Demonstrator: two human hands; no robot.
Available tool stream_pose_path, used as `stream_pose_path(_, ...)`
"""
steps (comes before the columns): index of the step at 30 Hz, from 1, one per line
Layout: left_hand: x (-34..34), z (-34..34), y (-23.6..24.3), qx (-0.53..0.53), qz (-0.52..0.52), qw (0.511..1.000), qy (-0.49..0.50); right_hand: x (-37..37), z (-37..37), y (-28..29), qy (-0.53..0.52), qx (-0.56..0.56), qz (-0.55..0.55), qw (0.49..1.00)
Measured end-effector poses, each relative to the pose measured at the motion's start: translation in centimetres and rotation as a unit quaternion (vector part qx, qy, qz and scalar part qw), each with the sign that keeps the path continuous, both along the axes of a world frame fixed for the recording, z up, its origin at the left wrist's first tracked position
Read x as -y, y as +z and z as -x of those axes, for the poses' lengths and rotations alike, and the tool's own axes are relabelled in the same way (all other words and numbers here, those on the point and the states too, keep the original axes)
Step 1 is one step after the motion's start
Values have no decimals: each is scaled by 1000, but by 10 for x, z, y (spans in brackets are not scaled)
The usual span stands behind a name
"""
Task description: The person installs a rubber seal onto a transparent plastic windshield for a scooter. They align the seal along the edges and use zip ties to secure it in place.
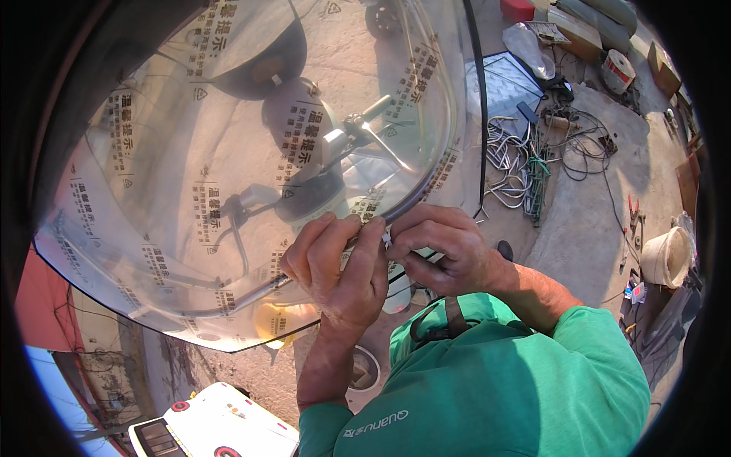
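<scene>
A large clear sheet point(152, 190) covered in printed protective film fills the upper left, with dark edging. A curved metal tube point(430, 179) runs along it beneath both hands. My left hand point(339, 270) has its fingers closed at the tube. My right hand point(445, 247) pinches at a small white piece point(386, 239) on the tube, beside my left fingertips; its exact shape is hard to make out. A metal bracket point(350, 129) shows through the sheet above my hands.
Coiled cables point(586, 148), bent tubes point(506, 164), boards point(502, 76), cartons point(579, 42) and a spool point(617, 72) lie on the ground at right, with red-handled pliers point(633, 213) and a beige bucket point(666, 255). A white vehicle-like body point(213, 423) stands at lower left.
</scene>
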State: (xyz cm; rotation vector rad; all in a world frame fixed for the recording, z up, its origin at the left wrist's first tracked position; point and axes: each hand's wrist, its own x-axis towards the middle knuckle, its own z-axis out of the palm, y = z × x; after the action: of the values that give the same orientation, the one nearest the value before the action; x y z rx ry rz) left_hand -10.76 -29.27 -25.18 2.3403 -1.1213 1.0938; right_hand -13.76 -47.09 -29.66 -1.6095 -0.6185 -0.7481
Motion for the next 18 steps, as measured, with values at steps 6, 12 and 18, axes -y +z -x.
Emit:
stream_pose_path(6,1,-4,-4,15,23,1000,2,-1,0,-2,2,-1,-8,1000)
stream_pose_path(12,2,0,-1,-2,12,1000,4,0,-1,-4,2,1,-10,1000)
stream_pose_path(18,2,1,-1,-2,1,1000,3,-1,-1,-3,-2,-2,-9,1000)
